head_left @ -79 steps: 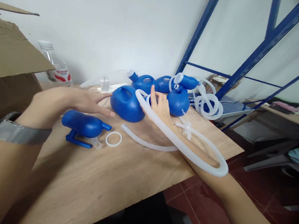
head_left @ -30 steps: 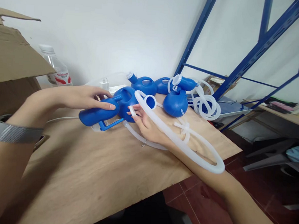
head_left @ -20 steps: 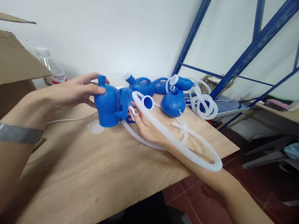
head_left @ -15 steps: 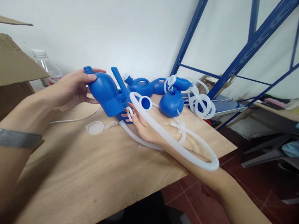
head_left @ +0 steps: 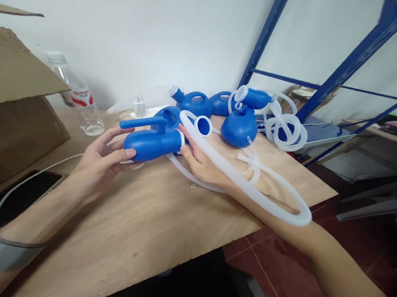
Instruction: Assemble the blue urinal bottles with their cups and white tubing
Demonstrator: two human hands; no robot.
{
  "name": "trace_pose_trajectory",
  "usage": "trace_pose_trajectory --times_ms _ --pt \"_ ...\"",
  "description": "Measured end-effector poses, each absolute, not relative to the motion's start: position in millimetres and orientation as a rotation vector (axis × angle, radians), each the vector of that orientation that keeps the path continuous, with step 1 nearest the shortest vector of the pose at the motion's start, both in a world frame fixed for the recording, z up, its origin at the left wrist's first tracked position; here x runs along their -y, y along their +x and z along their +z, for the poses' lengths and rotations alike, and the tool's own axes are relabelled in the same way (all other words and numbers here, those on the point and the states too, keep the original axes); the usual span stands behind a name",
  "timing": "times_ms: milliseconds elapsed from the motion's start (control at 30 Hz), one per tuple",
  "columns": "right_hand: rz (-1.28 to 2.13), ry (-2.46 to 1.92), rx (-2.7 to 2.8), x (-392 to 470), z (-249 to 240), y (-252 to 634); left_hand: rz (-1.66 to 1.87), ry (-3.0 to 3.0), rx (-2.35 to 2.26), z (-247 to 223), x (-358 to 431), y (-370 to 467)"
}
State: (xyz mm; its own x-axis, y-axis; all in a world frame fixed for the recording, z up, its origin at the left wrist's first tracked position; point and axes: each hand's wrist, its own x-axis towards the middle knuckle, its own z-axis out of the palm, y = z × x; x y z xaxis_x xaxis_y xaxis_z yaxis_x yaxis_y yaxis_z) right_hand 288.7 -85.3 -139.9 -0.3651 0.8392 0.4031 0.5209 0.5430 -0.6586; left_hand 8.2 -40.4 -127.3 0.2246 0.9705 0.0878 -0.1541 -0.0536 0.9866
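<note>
My left hand [head_left: 105,158] grips the closed end of a blue plastic bottle part [head_left: 150,144] with a straight handle on top. A white ring [head_left: 182,137] now sits at its right end, where the fingers of my right hand [head_left: 197,162] press against it. Behind them stands a blue jug [head_left: 168,116] with a white-rimmed round opening [head_left: 204,126]. A thick translucent hose [head_left: 237,177] loops from there over my right forearm. A thinner tube [head_left: 190,177] lies on the table under my right hand.
More blue jugs [head_left: 195,105] and a jug with a white-rimmed neck [head_left: 239,128] stand behind, beside coiled tubing [head_left: 285,131]. At left are a water bottle [head_left: 82,99], a cardboard box [head_left: 18,133] and a dark phone-like object [head_left: 20,200]. A blue metal rack [head_left: 269,32] stands right.
The blue part has turned from slanting down to nearly level, handle upward. The white ring held in my right hand has met its open end. The view has shifted left.
</note>
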Motion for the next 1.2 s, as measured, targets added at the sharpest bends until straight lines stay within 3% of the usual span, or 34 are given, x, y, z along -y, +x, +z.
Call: trace_pose_trajectory --times_ms 300,533,933,1200 --pt "0.737 -0.890 1.982 66 -166 277 1.007 1.821 -1.065 -136 44 6" --pt "0.908 -0.755 1.941 67 -167 275 1.069 1.847 -1.066 -145 46 6" --pt "0.741 -0.793 1.953 72 -162 273 1.057 1.742 -0.999 -150 51 9" --pt "0.907 -0.745 1.930 75 -156 271 1.182 1.866 -1.005 -155 53 11"
